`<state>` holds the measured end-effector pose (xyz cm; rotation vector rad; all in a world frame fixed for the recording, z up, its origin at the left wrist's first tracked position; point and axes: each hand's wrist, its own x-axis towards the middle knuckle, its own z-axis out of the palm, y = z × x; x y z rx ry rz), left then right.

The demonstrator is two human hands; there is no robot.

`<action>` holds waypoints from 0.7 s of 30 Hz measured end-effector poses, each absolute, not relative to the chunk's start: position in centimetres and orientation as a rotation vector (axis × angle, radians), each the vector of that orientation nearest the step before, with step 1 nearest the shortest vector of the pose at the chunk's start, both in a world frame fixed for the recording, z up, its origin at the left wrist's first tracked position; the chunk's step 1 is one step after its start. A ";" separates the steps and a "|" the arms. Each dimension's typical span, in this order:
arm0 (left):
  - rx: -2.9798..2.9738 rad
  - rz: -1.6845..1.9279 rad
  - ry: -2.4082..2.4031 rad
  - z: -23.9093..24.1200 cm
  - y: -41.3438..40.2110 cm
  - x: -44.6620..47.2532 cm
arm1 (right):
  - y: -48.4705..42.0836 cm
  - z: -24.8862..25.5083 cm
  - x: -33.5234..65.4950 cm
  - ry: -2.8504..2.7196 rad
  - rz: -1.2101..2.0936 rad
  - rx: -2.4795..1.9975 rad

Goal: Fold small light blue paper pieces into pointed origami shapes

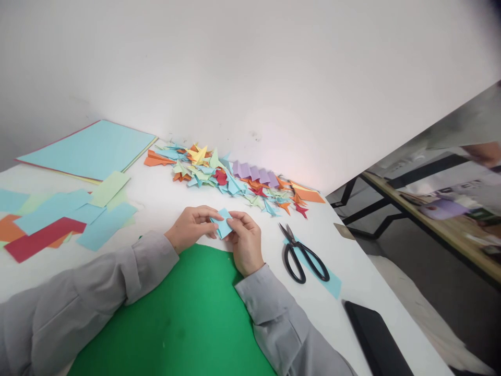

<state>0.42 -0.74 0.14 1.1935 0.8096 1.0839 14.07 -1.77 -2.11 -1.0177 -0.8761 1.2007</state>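
Note:
A small folded piece of light blue paper [224, 223] is held up between my two hands, over the far edge of a green sheet [176, 313]. My left hand [192, 227] pinches its left side between thumb and fingers. On its right side, my right hand [246, 240] grips it the same way, thumb on the face. Part of the paper is covered by my fingers. Just beyond my hands lies a heap of folded paper pieces [221, 177] in several colours.
Loose paper strips [47, 235] lie on the left of the white table [376, 292], with large paper sheets [90, 149] behind. Scissors [301, 256] rest on a blue strip [332, 284] at right, near a black flat object [373, 334]. A wall [250, 78] closes the back.

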 end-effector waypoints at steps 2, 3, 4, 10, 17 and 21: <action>1.177 1.096 0.825 0.2 -0.8 0.4 | -1.8 -2.1 14.1 -0.899 1.201 -0.996; 1.170 1.104 0.836 0.2 -0.8 0.4 | -1.9 -2.0 14.1 -0.912 1.200 -0.987; 1.165 1.110 0.847 0.1 -0.7 0.4 | -1.9 -2.0 14.1 -0.925 1.196 -0.983; 1.108 1.106 0.837 -0.5 -0.3 0.5 | -2.1 -2.0 14.1 -1.018 1.202 -0.997; 1.003 1.131 0.845 -0.6 -0.1 0.5 | -2.3 -1.7 14.0 -1.123 1.195 -1.021; 1.032 1.132 0.858 -0.6 -0.1 0.5 | -2.3 -1.8 13.9 -1.126 1.158 -1.103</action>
